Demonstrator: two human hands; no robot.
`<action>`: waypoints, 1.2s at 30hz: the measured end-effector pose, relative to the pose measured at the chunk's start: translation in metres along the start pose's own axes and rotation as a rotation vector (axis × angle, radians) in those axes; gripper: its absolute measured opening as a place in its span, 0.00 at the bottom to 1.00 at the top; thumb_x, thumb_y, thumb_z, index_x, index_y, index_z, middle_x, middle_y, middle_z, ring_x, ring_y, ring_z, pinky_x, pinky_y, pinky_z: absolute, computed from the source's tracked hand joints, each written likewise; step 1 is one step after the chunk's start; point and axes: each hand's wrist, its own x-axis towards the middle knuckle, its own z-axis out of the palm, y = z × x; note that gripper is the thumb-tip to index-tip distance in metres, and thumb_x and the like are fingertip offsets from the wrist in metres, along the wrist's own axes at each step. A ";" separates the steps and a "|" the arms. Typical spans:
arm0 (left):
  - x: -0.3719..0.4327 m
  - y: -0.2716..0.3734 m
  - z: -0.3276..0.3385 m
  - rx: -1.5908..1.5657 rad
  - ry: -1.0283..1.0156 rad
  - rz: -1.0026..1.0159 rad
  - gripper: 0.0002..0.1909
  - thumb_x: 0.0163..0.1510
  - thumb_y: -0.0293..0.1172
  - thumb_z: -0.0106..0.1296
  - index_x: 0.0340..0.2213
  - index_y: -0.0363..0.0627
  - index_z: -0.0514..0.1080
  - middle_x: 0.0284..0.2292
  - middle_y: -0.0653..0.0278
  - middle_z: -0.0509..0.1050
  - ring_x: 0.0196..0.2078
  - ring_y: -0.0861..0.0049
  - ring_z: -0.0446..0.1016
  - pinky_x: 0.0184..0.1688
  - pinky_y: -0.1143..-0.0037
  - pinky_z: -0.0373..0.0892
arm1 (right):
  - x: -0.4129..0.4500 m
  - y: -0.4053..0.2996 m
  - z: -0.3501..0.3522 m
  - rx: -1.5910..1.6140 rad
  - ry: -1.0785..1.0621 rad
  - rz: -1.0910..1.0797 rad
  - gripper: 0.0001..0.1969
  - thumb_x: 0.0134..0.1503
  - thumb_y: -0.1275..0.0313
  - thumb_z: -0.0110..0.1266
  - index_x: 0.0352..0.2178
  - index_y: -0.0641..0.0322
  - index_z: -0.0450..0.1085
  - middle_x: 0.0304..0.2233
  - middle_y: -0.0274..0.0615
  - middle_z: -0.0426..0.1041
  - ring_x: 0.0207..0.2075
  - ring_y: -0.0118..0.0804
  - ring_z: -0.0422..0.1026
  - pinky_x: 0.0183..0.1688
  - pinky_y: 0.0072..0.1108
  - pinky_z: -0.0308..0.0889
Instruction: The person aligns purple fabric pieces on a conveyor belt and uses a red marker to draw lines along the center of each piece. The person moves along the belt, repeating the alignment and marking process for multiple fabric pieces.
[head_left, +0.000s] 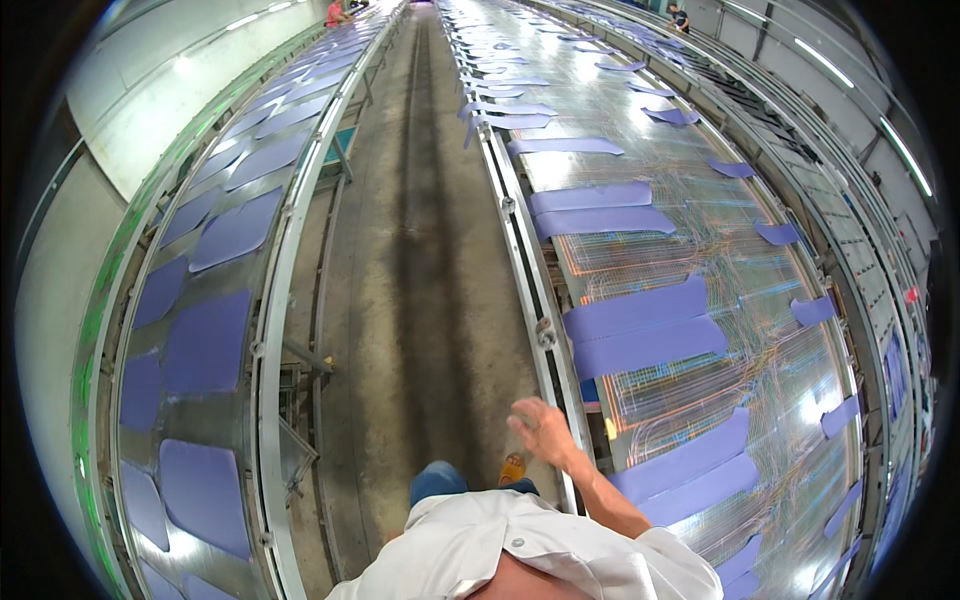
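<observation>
My right hand (544, 433) is over the aisle beside the metal rail (543, 337) of the right-hand table, fingers spread and nothing in them. Whether it touches the rail, I cannot tell. My left hand is out of view. Close to my right forearm lie purple cut fabric pieces (686, 480) in a pair on the table. Another purple pair (645, 330) rests farther up, its near ends at the table's edge. Smaller curved purple pieces (813, 310) line the far side of this printing table (795, 360), whose surface carries many coloured outlines.
A concrete aisle (442, 300) runs ahead between two long tables. On the left table (202, 420) lie larger purple panels (208, 341). Metal brackets (300, 442) stand under its edge. Two people, one far left (336, 13) and one far right (679, 19), are at other tables.
</observation>
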 end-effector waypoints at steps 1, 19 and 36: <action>0.010 0.016 0.004 0.008 -0.019 0.004 0.13 0.51 0.35 0.52 0.32 0.36 0.75 0.28 0.57 0.77 0.29 0.70 0.75 0.30 0.70 0.70 | 0.023 0.004 -0.007 0.004 0.039 -0.008 0.13 0.54 0.69 0.56 0.38 0.69 0.72 0.38 0.52 0.75 0.40 0.53 0.73 0.42 0.31 0.69; 0.332 0.479 -0.190 -0.237 0.015 0.183 0.12 0.57 0.37 0.51 0.36 0.41 0.73 0.25 0.64 0.73 0.26 0.79 0.71 0.24 0.77 0.66 | 0.342 0.031 0.025 0.204 0.073 0.534 0.13 0.55 0.69 0.56 0.36 0.71 0.73 0.31 0.48 0.77 0.34 0.38 0.77 0.39 0.24 0.70; 0.456 0.577 -0.188 0.200 -0.002 0.300 0.10 0.49 0.31 0.49 0.22 0.38 0.74 0.20 0.59 0.73 0.25 0.71 0.72 0.25 0.69 0.67 | 0.700 0.149 -0.046 0.192 0.180 0.262 0.12 0.55 0.70 0.56 0.37 0.69 0.73 0.33 0.46 0.77 0.36 0.39 0.76 0.41 0.27 0.70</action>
